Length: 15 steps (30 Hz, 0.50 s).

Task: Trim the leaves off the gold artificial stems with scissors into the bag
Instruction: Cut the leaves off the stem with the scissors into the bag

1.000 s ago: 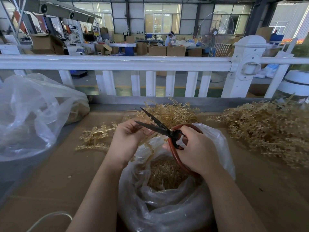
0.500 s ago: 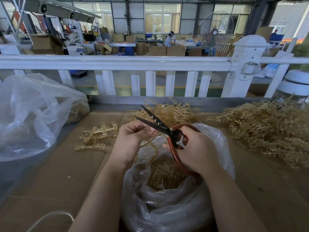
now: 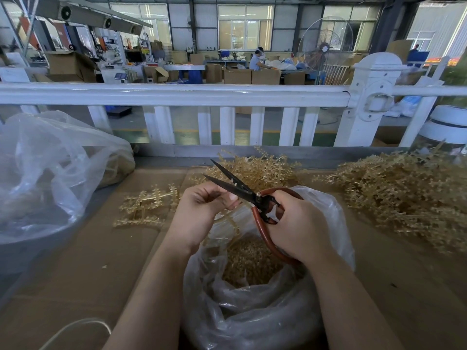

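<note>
A brown cardboard-covered counter (image 3: 96, 253) fills the lower frame, backed by a white railing (image 3: 177, 94) that runs across the middle. Beyond it lies a workshop floor with stacked cartons (image 3: 237, 76), a standing fan (image 3: 324, 41) at upper right and a seated worker (image 3: 256, 60) far off at top centre.

At the left edge slumps a large clear bag (image 3: 48, 170). A few gold sprigs (image 3: 146, 205) lie loose left of centre, a mound of gold stems (image 3: 255, 170) sits just behind the hands, and a bigger heap (image 3: 404, 195) spreads along the right side.

At lower centre the open plastic bag (image 3: 252, 317) holds cut gold leaves (image 3: 250, 258). Above its mouth the left hand (image 3: 202, 213) curls its fingers round a thin gold stem (image 3: 227, 217) that trails down toward the bag. The right hand (image 3: 300, 228) grips the red-handled scissors (image 3: 242, 190), fingers through the loop; the dark blades are parted and point to the upper left, crossing just over the left hand's fingertips and hiding where the stem meets them
</note>
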### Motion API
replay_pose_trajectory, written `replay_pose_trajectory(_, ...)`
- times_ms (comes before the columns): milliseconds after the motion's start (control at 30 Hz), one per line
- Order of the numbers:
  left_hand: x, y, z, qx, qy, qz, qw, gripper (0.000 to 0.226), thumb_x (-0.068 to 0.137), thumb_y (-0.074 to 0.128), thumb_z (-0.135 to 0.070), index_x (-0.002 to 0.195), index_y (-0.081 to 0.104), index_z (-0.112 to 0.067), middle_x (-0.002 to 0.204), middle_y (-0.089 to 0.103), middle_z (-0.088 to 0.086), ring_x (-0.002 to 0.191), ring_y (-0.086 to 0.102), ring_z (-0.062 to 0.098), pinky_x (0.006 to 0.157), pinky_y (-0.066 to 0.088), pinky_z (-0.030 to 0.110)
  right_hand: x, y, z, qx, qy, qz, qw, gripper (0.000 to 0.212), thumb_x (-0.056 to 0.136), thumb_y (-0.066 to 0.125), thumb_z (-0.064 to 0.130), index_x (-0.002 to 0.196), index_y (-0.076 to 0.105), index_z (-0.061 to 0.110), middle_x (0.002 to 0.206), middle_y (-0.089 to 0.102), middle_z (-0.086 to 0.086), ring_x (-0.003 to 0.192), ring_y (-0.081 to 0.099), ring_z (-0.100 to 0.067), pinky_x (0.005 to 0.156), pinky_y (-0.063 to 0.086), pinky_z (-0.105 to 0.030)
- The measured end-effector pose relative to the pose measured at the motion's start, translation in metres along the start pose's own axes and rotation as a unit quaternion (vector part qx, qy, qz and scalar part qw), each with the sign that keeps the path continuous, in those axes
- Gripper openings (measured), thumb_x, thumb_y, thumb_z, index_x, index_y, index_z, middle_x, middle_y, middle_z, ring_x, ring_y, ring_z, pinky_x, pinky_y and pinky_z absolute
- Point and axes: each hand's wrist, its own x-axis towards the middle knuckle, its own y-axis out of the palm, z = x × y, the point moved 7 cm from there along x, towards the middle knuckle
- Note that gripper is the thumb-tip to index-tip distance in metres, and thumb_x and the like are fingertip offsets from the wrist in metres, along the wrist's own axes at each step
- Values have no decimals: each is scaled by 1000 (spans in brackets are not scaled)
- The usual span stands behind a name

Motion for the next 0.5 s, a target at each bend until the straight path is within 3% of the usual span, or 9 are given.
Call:
replay_pose_trajectory(333, -1, 2, 0, -14, 13, 18, 1000, 17, 89, 66, -1, 82, 72, -15, 76, 72, 7, 73, 67, 19, 72, 53, 23, 0, 3, -4, 0, 8, 2, 1000, 57, 80, 37, 75, 84, 65, 26, 73, 64, 14, 68, 60, -6, 63, 55, -25)
replay_pose_trajectory(500, 0, -1, -1, -18, 45, 10, 999, 12, 90, 61, 1, 95, 67, -9, 75, 72, 9, 73, 69, 24, 69, 55, 26, 2, 3, -5, 7, 18, 1, 1000, 62, 78, 35, 77, 90, 69, 26, 77, 67, 15, 72, 61, -6, 64, 52, -19)
